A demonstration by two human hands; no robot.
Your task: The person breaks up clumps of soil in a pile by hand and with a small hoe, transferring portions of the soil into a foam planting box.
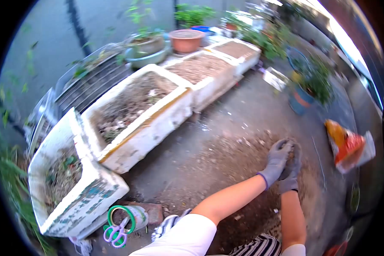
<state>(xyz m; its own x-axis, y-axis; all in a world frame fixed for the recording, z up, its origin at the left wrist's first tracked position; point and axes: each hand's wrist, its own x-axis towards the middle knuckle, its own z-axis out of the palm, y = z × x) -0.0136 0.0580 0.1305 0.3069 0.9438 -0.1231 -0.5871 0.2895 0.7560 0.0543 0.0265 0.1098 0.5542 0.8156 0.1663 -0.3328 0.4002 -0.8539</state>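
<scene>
Both my hands wear grey gloves and meet low over the soil spread on the ground point(230, 158). My left hand point(277, 163) has its fingers curled inward against my right hand point(292, 173). Between the two palms shows a bit of brown soil point(290, 156), mostly hidden by the gloves. Loose brown soil with small pale bits lies around and beneath the hands, darker close to my knees.
White foam planter boxes point(147, 138) full of soil line the left side. Scissors with purple handles point(116, 234) rest by a green-rimmed can point(139, 216) near a brick point(154, 212). An orange-red plastic bag point(347, 147) and a blue potted plant point(301, 102) stand at right.
</scene>
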